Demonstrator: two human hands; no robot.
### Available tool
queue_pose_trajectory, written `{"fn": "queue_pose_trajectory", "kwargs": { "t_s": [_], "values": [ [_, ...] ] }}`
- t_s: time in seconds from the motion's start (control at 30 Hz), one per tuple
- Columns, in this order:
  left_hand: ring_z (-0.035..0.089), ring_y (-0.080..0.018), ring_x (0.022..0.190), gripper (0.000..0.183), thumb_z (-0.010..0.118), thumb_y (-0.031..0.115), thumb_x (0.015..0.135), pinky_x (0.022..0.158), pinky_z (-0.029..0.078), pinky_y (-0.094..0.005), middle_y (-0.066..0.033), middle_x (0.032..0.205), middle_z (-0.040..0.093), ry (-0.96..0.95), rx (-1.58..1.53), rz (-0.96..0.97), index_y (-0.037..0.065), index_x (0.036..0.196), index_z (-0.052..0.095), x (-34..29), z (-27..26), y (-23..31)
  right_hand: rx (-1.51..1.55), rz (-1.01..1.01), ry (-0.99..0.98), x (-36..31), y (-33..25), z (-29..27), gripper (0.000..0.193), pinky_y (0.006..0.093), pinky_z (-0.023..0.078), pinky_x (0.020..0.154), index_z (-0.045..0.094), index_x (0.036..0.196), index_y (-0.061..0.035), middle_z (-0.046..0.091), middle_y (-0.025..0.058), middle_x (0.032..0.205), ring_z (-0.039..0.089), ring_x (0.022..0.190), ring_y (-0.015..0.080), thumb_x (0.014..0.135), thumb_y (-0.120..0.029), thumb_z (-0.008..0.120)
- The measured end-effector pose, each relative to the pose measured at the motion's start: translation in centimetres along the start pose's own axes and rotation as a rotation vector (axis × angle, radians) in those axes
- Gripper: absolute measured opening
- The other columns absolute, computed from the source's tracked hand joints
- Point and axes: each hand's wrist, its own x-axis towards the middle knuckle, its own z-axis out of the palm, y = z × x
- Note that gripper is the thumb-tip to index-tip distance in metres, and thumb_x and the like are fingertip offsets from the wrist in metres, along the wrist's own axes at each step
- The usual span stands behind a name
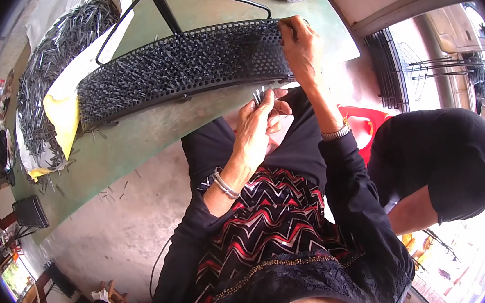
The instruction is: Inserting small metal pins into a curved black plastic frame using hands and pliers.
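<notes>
A long, curved black panel full of round holes (187, 60) lies across the near side of the green table. Short, thin dark pins stand in most of its holes, while holes at the right end show bare. My left hand (254, 124) is closed around a small bunch of thin grey pins (259, 95), just in front of the panel's near edge. At the panel's right end, my right hand (303, 49) is pinched against the perforated surface. Whatever lies between its fingertips is too small or hidden to make out.
At the left, a big pile of loose pins (64, 57) lies on a white and yellow sack (64, 119). A black wire frame (168, 12) rises behind the panel. Another person in black (442, 161) bends at the right, beside a red plastic seat (363, 131).
</notes>
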Motion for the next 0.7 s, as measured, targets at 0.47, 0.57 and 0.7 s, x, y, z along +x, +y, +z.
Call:
{"fn": "queue_pose_trajectory", "kwargs": {
  "t_s": [0.47,0.57,0.7],
  "values": [
    [0.043,-0.0025,0.058,0.031,0.053,0.022,0.100,0.048,0.033,-0.0159,-0.0117,0.085,0.064,-0.026,-0.033,0.002,-0.005,0.114,0.059,-0.1,0.7,-0.2,-0.235,0.034,-0.105,-0.7,0.5,-1.0,0.019,0.0367,0.049,0.071,0.069,0.094,-0.0092,0.057,0.0130,0.089,0.060,0.078,0.0273,0.082,-0.024,0.072],
    [0.043,-0.0024,0.059,0.031,0.054,0.023,0.099,0.048,0.032,-0.0155,-0.0095,0.085,0.064,0.031,0.025,0.003,-0.005,0.112,0.060,-0.5,0.0,0.0,-0.036,0.108,-0.409,-2.4,-0.8,-4.2,0.023,0.0360,0.050,0.070,0.068,0.093,-0.0056,0.057,0.0148,0.087,0.061,0.074,0.0266,0.082,-0.026,0.071],
    [0.043,-0.0018,0.061,0.028,0.053,0.024,0.099,0.048,0.033,-0.0156,-0.0065,0.082,0.064,-0.048,0.071,0.027,-0.002,0.105,0.062,0.2,-0.7,-0.9,0.076,0.231,-0.735,-4.0,-4.2,-7.0,0.022,0.0344,0.050,0.068,0.067,0.091,-0.0006,0.057,0.0140,0.083,0.062,0.073,0.0229,0.084,-0.021,0.068]
  ]
}}
